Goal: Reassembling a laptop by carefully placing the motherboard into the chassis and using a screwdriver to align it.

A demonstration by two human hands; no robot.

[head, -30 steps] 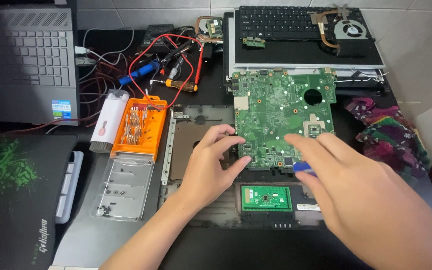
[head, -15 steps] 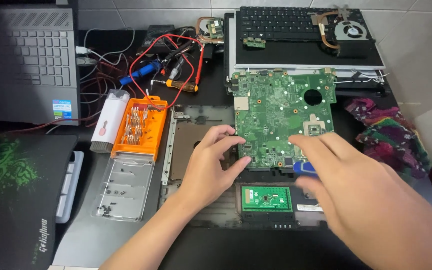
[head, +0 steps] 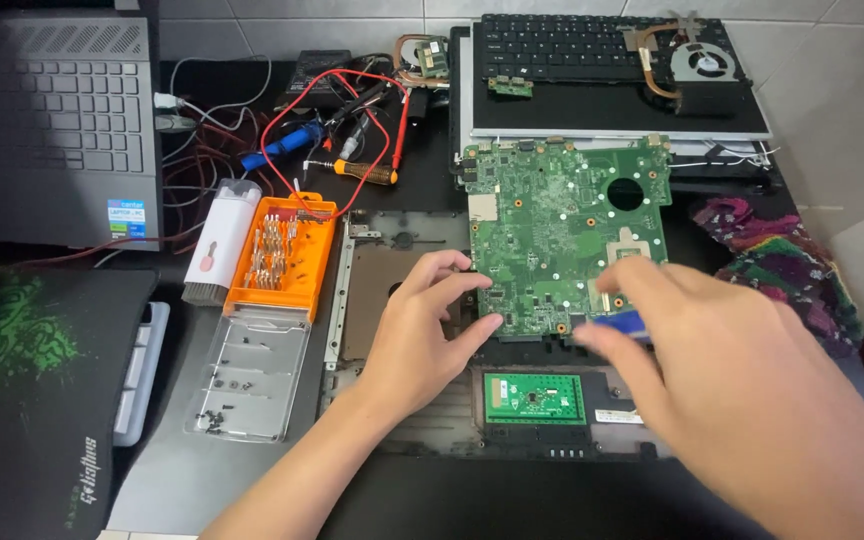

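A green laptop motherboard (head: 552, 220) lies on an opened laptop base (head: 382, 290) in the middle of the desk. My left hand (head: 422, 335) pinches the board's lower left edge between thumb and fingers. My right hand (head: 732, 380) covers the board's lower right corner, with a small blue-handled tool (head: 617, 322) showing under its fingers. A small green touchpad board (head: 534, 398) sits in the base below the motherboard.
An orange screwdriver-bit case (head: 282, 255) with its clear lid (head: 252, 375) stands to the left, next to a white tool (head: 217, 240). A grey laptop (head: 52, 120), a keyboard with a fan (head: 602, 60), red leads (head: 322, 110), a black mat (head: 22, 400) and a patterned cloth (head: 772, 260) surround the work.
My right hand has slid a little lower and to the left along the board's bottom edge. The left hand and the motherboard have stayed in place.
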